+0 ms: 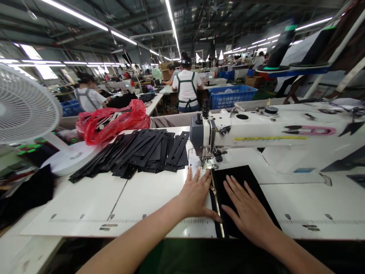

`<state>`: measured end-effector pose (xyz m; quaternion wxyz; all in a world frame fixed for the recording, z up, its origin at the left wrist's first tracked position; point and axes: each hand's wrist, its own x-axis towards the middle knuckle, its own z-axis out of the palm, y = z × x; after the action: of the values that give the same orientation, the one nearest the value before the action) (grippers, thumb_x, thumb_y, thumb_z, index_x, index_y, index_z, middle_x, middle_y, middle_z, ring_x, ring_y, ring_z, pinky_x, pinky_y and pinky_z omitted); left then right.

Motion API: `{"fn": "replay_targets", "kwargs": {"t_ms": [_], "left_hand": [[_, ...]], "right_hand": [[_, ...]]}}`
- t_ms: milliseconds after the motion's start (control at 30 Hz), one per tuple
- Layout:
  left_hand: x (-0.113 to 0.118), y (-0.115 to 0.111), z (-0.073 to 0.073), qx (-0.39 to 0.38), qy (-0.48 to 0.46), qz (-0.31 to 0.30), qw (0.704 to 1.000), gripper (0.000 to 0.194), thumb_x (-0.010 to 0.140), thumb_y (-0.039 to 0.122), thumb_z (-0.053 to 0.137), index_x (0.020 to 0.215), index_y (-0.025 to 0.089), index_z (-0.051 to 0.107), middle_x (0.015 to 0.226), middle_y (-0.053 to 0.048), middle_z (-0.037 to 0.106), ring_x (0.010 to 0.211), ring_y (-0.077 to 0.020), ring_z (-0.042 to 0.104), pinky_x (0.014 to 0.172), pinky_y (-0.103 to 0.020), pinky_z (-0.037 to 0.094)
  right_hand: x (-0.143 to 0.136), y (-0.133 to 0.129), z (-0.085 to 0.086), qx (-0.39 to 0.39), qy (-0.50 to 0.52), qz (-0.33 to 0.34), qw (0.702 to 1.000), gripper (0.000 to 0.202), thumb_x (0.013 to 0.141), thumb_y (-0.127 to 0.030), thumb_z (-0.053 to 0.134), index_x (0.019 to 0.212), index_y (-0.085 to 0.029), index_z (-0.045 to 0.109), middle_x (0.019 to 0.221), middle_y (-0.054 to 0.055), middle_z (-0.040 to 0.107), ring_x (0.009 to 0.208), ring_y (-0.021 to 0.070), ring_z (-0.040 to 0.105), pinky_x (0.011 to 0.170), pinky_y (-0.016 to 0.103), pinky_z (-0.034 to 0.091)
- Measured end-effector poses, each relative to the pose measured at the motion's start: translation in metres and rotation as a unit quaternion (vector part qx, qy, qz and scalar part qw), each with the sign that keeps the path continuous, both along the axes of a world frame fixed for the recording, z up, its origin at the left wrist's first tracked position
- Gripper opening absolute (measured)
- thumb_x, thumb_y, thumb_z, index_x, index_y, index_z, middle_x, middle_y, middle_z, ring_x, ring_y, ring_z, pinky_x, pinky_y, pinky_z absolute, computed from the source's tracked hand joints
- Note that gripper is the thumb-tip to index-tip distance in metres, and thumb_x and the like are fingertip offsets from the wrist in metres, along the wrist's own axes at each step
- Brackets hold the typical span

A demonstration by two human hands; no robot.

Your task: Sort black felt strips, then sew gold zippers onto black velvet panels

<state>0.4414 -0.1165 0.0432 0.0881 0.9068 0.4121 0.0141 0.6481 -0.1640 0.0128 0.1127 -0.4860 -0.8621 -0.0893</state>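
1. Head view: the white surface (154, 201) carries everything.
2. On it, the black panel (242, 182) lies right of the needle.
3. Right hand (249, 209) rests on it, fingers spread.
4. Left hand (196, 196), fingers fanned, thumb touching the zipper (218, 209).

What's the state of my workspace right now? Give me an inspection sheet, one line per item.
Surface: white tabletop, ruler marks along the near edge.
Job's things: black panel with a metal zipper, its far end at the head of the sewing machine.
Clutter: loose pile of black strips left of the machine head; red plastic bag behind.
Grippers: left hand spread, fingertips close to the needle area, thumb over the zipper; right hand spread on the panel.
Cables: nothing seen near the hands.
Surroundings: white fan at left; blue basket and a person in a white shirt beyond.
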Motion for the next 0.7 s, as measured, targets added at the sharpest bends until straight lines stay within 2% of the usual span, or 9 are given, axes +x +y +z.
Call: {"fn": "replay_targets", "kwargs": {"t_ms": [100,167,233,300,367,467,600,700], "left_hand": [[-0.001,0.000,0.000,-0.006,-0.020,0.000,1.000,0.114,0.059,0.081,0.048,0.143,0.011,0.015,0.151,-0.017,0.013,0.136,-0.0427,0.006,0.105,-0.066,-0.003],[-0.003,-0.002,0.001,-0.002,-0.046,0.002,0.999,0.103,0.063,0.077,0.051,0.141,0.016,0.021,0.149,-0.016,0.021,0.136,-0.0408,0.014,0.106,-0.065,0.001],[-0.003,-0.004,0.002,0.019,-0.081,0.020,0.996,0.070,0.076,0.065,0.050,0.132,0.024,0.039,0.142,-0.011,0.037,0.133,-0.0345,0.026,0.107,-0.062,0.006],[-0.002,-0.005,0.001,0.055,-0.115,0.059,0.990,0.034,0.086,0.047,0.050,0.114,0.028,0.055,0.128,-0.005,0.051,0.123,-0.0260,0.041,0.108,-0.056,0.013],[0.001,-0.003,0.000,0.087,-0.133,0.095,0.983,0.018,0.085,0.035,0.056,0.098,0.025,0.061,0.112,-0.004,0.057,0.109,-0.0209,0.050,0.105,-0.048,0.023],[0.007,0.000,0.004,0.097,-0.115,0.104,0.983,0.017,0.080,0.034,0.063,0.085,0.018,0.061,0.097,-0.005,0.059,0.097,-0.0219,0.053,0.092,-0.040,0.037],[0.013,-0.017,0.014,0.069,-0.090,0.100,0.989,0.013,0.083,0.028,0.058,0.085,0.016,0.058,0.085,-0.005,0.062,0.084,-0.0217,0.057,0.078,-0.036,0.043],[0.015,-0.042,0.017,0.026,-0.149,0.034,0.988,0.015,0.078,0.028,0.064,0.089,0.019,0.058,0.088,-0.002,0.065,0.085,-0.0191,0.058,0.078,-0.033,0.044]], "right_hand": [[0.000,0.010,0.001,-0.018,0.015,-0.014,1.000,0.055,0.092,-0.044,0.034,0.134,-0.009,0.042,0.141,0.015,0.038,0.132,0.0277,0.031,0.104,0.053,0.029],[-0.002,0.020,0.004,-0.012,0.022,0.001,1.000,0.048,0.094,-0.036,0.031,0.132,-0.009,0.044,0.139,0.014,0.041,0.131,0.0255,0.032,0.105,0.052,0.029],[-0.003,0.028,0.003,0.000,0.026,0.027,0.999,0.045,0.094,-0.029,0.030,0.133,-0.010,0.042,0.140,0.013,0.039,0.132,0.0232,0.031,0.106,0.050,0.028],[-0.003,0.033,-0.001,0.011,0.025,0.039,0.999,0.045,0.094,-0.028,0.031,0.135,-0.010,0.039,0.142,0.012,0.036,0.133,0.0229,0.029,0.106,0.050,0.029],[-0.003,0.034,-0.007,0.016,0.019,0.033,0.999,0.046,0.094,-0.029,0.031,0.135,-0.010,0.039,0.143,0.012,0.034,0.133,0.0232,0.029,0.105,0.050,0.030],[-0.002,0.035,-0.010,0.019,0.017,0.024,0.999,0.046,0.093,-0.031,0.033,0.135,-0.013,0.040,0.142,0.009,0.036,0.132,0.0232,0.031,0.104,0.049,0.031],[-0.003,0.035,-0.006,0.026,0.019,0.019,0.999,0.046,0.092,-0.033,0.036,0.135,-0.019,0.040,0.142,0.007,0.038,0.131,0.0237,0.033,0.101,0.049,0.034],[-0.004,0.037,-0.005,0.038,0.007,0.019,0.999,0.046,0.091,-0.031,0.035,0.135,-0.019,0.041,0.141,0.006,0.038,0.130,0.0241,0.034,0.099,0.049,0.035]]}}
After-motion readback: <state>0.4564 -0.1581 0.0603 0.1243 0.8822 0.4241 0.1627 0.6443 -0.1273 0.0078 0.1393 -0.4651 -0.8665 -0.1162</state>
